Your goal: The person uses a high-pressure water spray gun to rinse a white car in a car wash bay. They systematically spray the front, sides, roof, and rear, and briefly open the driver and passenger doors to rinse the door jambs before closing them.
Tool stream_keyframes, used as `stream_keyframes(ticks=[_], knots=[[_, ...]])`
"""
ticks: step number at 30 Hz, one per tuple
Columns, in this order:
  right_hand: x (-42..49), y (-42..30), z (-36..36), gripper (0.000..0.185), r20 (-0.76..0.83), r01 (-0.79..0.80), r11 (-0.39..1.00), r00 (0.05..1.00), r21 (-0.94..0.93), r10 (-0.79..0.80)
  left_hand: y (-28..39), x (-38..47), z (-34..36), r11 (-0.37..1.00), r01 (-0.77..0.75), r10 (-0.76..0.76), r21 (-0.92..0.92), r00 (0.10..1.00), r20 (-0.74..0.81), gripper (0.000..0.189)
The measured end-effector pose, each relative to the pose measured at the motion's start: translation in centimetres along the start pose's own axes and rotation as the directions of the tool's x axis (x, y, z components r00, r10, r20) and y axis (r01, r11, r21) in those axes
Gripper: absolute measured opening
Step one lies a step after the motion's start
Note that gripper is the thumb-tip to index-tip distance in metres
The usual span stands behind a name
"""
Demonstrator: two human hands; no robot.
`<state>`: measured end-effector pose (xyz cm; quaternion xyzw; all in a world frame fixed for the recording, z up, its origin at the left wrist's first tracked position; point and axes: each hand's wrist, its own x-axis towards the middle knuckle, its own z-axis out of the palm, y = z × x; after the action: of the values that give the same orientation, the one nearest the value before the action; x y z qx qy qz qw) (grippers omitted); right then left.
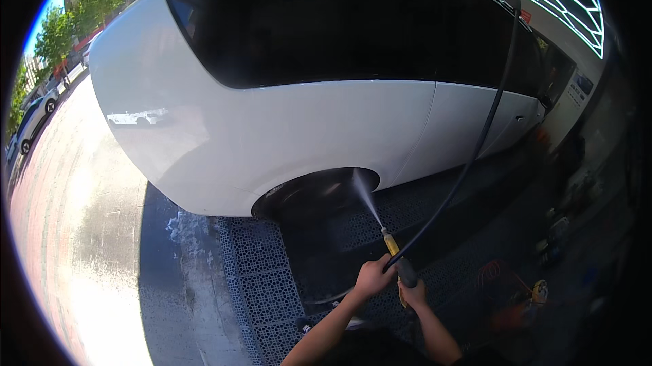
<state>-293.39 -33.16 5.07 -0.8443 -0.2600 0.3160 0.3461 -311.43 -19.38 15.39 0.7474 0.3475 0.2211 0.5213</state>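
In my right hand point(413, 294) is the handle of a yellow and black pressure-washer spray gun point(391, 245). My left hand point(374, 275) is closed around the dark hose point(476, 154) just beside the gun's body. From the nozzle a narrow fan of water point(365, 194) runs up and left into the rear wheel arch of a white car point(305, 126). The dark rear tyre point(310, 197) sits in shadow under that arch, so its detail is hard to make out.
Patterned plastic grating point(262, 269) covers the floor by my feet. The hose hangs from above, across the car's side. A coiled orange line point(496, 274) and a yellow item point(539, 292) lie to the right. Sunlit paving point(76, 213) stretches left, with parked cars point(35, 119) beyond.
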Motion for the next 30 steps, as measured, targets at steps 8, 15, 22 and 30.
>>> stream_keyframes(ticks=[8,15,22,30], knots=[[-2.1,-4.4,5.7,0.032,0.324,0.285,0.943,0.92,-0.17,-0.22,-5.2,-3.8,1.0,0.989,0.05,-0.054,-0.139,0.998,-0.022,0.028],[2.8,1.1,13.2,0.033,0.405,0.304,0.859,0.905,-0.412,-0.126,-4.5,-3.5,-0.6,0.987,0.146,-0.147,-0.074,0.989,-0.006,0.025],[5.4,4.9,13.5,0.039,0.204,0.153,0.854,0.977,-0.498,-0.056,-3.1,-3.1,-1.2,0.955,0.253,-0.248,-0.152,0.967,0.054,0.021],[7.0,5.6,10.3,0.032,-0.06,-0.063,0.96,0.997,-0.274,0.049,-3.0,-0.8,0.0,0.931,0.357,-0.347,-0.074,0.93,0.125,0.027]])
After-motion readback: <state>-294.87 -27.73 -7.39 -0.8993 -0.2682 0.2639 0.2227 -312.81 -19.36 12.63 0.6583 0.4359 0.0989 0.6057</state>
